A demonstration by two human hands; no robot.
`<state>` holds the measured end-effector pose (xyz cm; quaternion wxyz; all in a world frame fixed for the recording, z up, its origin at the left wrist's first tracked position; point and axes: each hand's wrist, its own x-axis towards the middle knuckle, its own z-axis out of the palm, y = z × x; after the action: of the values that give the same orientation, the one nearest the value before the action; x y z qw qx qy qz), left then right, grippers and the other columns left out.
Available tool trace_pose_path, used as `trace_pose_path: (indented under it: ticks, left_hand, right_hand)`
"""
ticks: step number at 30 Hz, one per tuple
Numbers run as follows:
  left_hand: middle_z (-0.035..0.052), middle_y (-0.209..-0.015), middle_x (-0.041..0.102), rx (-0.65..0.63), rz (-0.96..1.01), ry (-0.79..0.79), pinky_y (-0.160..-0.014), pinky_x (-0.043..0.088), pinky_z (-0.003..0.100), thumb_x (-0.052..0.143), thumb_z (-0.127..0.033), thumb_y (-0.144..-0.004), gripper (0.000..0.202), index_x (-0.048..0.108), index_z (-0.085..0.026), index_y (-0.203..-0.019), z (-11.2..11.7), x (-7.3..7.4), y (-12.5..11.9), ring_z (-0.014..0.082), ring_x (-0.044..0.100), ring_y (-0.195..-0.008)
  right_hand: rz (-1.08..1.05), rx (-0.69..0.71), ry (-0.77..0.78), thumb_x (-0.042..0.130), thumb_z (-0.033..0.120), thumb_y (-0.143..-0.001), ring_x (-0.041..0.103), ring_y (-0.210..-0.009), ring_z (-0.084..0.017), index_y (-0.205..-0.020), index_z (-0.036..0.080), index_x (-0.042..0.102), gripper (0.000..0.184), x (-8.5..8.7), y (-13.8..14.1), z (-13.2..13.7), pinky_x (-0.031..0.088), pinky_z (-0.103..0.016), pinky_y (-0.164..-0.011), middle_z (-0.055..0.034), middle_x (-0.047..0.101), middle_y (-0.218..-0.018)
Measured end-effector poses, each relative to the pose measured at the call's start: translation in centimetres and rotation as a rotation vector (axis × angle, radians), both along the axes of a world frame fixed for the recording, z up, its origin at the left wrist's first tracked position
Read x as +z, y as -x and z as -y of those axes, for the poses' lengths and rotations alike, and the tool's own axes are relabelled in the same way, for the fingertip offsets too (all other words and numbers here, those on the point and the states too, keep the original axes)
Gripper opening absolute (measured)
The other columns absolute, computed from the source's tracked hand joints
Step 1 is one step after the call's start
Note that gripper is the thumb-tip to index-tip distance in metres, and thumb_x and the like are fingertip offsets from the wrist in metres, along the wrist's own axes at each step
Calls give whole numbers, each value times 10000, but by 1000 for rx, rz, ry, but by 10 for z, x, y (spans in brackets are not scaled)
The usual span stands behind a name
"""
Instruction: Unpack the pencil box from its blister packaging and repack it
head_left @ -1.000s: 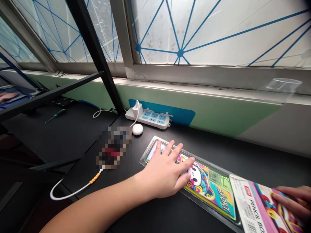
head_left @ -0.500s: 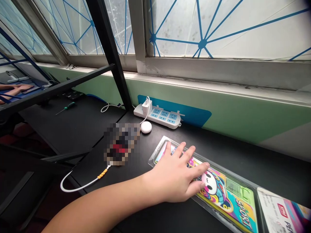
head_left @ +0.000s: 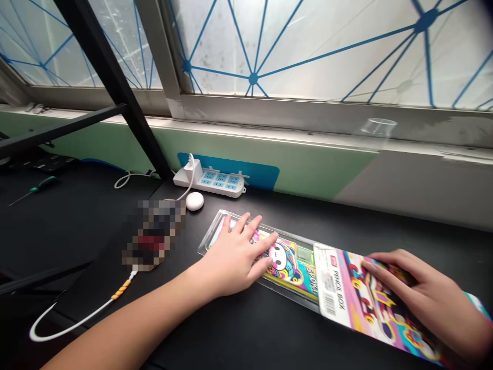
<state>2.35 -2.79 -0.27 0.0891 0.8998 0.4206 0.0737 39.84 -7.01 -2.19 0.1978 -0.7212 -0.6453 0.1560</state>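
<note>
A pencil box with a panda-like cartoon print lies in a clear plastic tray on the black desk. The tray runs at its right end into a colourful printed cardboard sleeve marked "PENCIL BOX". My left hand rests flat on the box's left part, fingers spread and open. At the right, my right hand is closed around the sleeve, thumb on top. Its other fingers are partly hidden, and so is the part of the tray inside the sleeve.
A pixelated device with a white cable lies left of the tray. Behind stand a white power strip and a round white object. A green-handled screwdriver lies far left. A black frame post rises before the window.
The view has swung right, so things appear farther left. My right hand and more of the sleeve have come into view. My left hand stays spread on the pencil box.
</note>
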Motion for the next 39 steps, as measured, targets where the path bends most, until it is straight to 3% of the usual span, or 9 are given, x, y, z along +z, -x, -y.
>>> trace_pose_path:
  ticks: [5,12,16,26,31,37,39]
  left_hand:
    - [146,-1625,354,-2,-23,-17,-1109,253,720,379,-520,-1045,505,435,-367,-1523,1,1,-1,434,288,-1492]
    - [134,-1641,327,-21,-32,9,-1122,233,709,391,-516,-1046,496,428,-393,-1526,-3,2,1,420,278,-1501]
    - [133,-1642,325,-28,-48,8,-1123,240,700,380,-507,-1050,495,423,-389,-1529,-3,2,1,414,276,-1504]
    - [127,-1646,319,50,-45,18,-1111,247,727,375,-513,-1049,509,413,-378,-1539,4,0,-6,433,261,-1505]
    - [150,-1651,293,41,-39,50,-1116,236,743,383,-496,-1049,514,419,-348,-1540,13,0,-14,426,225,-1519]
    - [77,-1678,240,-29,210,202,-1181,265,665,529,-402,-999,499,491,-295,-1485,36,12,-26,370,114,-1557]
    - [65,-1653,312,-72,358,311,-1195,324,579,567,-358,-979,479,528,-285,-1451,41,18,-27,334,200,-1546]
  right_hand:
    - [-71,3,59,555,722,-855,664,-891,-271,-986,285,707,481,13,17,4,507,-365,-723,-53,713,-1023]
    - [-75,38,105,604,732,-817,669,-887,-280,-942,281,732,485,14,-25,-1,526,-389,-745,-51,725,-1002]
    - [-56,23,113,594,760,-806,664,-870,-291,-925,298,736,498,17,-32,-1,523,-416,-745,-54,729,-997]
    - [5,-33,62,553,776,-813,672,-845,-299,-912,323,720,493,21,-19,5,524,-423,-687,-43,729,-996]
    - [-49,31,95,539,732,-858,673,-884,-276,-956,295,716,482,17,6,8,532,-389,-724,-50,726,-1013]
    - [-93,92,173,478,685,-924,672,-872,-256,-997,288,701,461,18,35,13,535,-358,-708,-56,716,-1001]
    - [-96,112,174,469,680,-931,671,-878,-261,-1010,283,699,465,17,35,13,536,-362,-716,-64,711,-1004]
